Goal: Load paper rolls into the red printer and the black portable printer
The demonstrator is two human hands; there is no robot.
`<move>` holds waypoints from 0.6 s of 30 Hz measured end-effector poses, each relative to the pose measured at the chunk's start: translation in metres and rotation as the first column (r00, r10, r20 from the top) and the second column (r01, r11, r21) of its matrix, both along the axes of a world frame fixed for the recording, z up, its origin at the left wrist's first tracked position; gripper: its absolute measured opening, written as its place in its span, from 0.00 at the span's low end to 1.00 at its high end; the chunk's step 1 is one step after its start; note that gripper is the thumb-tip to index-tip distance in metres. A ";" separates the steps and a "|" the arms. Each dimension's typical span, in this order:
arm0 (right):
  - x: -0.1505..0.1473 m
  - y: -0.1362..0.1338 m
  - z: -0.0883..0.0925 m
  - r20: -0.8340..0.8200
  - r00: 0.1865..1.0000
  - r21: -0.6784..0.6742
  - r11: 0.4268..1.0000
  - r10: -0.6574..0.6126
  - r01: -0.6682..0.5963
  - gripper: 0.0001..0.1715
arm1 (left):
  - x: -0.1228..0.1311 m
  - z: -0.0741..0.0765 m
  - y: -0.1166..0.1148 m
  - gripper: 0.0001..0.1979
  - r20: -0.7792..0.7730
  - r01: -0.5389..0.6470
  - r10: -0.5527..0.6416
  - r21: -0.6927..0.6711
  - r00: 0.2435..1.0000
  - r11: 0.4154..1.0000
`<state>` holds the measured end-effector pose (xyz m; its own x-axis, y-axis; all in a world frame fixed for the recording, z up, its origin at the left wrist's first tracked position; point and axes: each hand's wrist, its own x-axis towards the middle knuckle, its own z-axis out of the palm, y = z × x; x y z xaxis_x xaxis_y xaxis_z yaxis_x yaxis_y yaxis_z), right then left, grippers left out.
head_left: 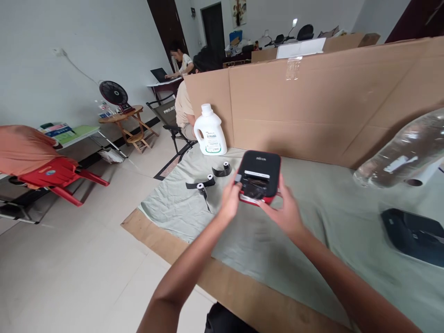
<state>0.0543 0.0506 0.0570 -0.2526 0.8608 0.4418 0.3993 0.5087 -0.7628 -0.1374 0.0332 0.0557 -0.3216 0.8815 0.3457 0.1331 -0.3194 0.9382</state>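
Note:
A small black and red label printer [261,172], with a slot across its front, is held above the cloth. My left hand [231,198] is closed on its left side, the thumb near the front edge. On the opposite side my right hand [285,208] grips the lower right corner. Left of the hands lie several small rolls of black strip, partly unwound: one roll [222,170] at the back, another roll [201,182] in the middle and a third roll [203,192] in front. Further right rests a dark, flat device [414,235], blurred.
A white jug [211,132] stands at the cloth's back left, before an upright cardboard sheet [294,106]. Clear plastic wrap [402,150] lies at right. Beyond the table are a red stool [57,178], a fan [114,94] and several people.

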 end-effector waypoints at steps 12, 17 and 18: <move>-0.300 0.075 0.029 0.035 0.963 -0.181 0.950 0.265 -0.255 0.68 | -0.261 0.019 0.069 0.12 0.470 -0.284 0.284 -0.073 0.836 0.956; -0.341 0.088 0.009 0.167 0.943 -0.337 0.915 0.289 -0.221 0.66 | -0.297 -0.021 0.085 0.11 0.477 -0.285 0.339 -0.183 0.811 0.941; -0.344 0.089 0.006 0.195 0.937 -0.365 0.908 0.289 -0.204 0.64 | -0.300 -0.028 0.087 0.10 0.479 -0.286 0.348 -0.200 0.806 0.937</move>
